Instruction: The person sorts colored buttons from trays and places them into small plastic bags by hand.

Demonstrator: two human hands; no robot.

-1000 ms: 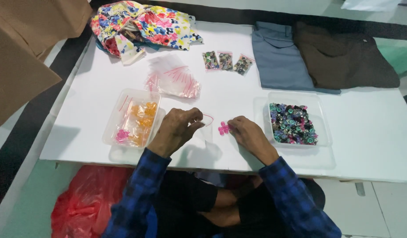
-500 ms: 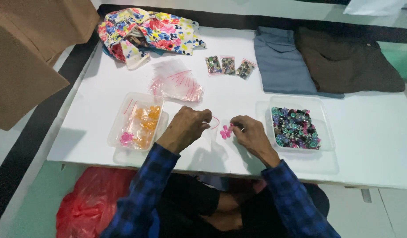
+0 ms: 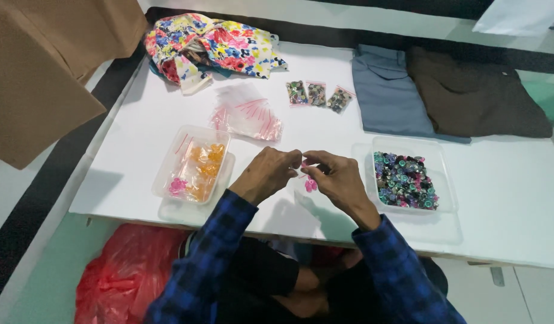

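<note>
My left hand [image 3: 269,174] and my right hand [image 3: 337,179] meet over the white table [image 3: 517,204], fingertips pinching the top of a small clear zip bag [image 3: 307,180] with pink pieces in it. Left of my left hand stands a clear tray [image 3: 175,156] holding filled bags of orange and pink pieces. Right of my right hand stands a clear tray [image 3: 373,150] full of dark, teal and pink buttons [image 3: 404,180].
A stack of empty zip bags [image 3: 247,114] lies behind my hands. Three small filled bags [image 3: 317,95] lie further back. Floral cloth [image 3: 211,48], folded blue [image 3: 388,90] and brown [image 3: 475,96] garments sit at the far edge. A red plastic bag [image 3: 127,270] lies under the table.
Both hands have come together and lifted the small bag with pink pieces; earlier my right hand held the pink pieces apart from the bag in my left.
</note>
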